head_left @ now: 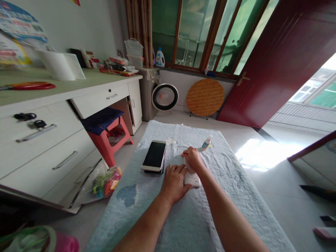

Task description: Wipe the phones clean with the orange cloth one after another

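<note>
A white slab with rounded corners, perhaps a power bank or phone, lies on the cloth-covered table under my hands. My left hand rests flat against its left edge, fingers spread and thumb by the near end. Over the far end, my right hand is closed, with a small orange piece showing at its fingertips; its kind is unclear. Left of my hands, a phone with a dark screen and light frame sits on another dark device. A small spray bottle stands beyond my right hand.
A pale blue cloth covers the table. Left are a red stool, a white desk and a plastic bag of colourful things. Behind stand a washing machine with its door open, a round wooden tabletop and a red door.
</note>
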`<state>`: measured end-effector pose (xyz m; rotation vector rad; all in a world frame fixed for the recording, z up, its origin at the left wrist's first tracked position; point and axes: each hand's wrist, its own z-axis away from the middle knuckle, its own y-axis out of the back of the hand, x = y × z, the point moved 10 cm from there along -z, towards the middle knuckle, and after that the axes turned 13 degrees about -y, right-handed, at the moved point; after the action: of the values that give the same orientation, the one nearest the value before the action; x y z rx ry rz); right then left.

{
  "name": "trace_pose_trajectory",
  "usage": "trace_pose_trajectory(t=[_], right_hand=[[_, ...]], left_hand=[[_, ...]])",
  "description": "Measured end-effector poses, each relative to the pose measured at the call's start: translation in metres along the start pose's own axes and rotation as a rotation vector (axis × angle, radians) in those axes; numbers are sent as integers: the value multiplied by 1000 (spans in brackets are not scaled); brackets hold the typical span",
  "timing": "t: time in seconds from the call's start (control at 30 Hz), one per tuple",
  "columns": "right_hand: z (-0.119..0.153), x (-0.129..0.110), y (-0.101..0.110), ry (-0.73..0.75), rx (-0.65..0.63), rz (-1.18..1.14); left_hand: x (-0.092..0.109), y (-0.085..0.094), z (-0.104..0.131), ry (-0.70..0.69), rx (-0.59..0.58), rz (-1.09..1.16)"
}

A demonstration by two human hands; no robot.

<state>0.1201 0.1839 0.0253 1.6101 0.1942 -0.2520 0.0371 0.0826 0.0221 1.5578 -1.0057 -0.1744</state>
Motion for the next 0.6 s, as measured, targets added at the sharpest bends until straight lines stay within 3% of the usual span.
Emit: trace_pose_trajectory(t=[0.13, 0.4, 0.6], right_hand=[[-5, 9, -2, -15, -7, 29], [-16, 50, 1, -70, -49, 116], [-21, 33, -6, -53, -70, 131]], left_hand=[[0, -1, 0, 10, -9, 5], [-1, -3, 0, 7, 2, -1], [-3, -8, 1, 4, -3, -7]])
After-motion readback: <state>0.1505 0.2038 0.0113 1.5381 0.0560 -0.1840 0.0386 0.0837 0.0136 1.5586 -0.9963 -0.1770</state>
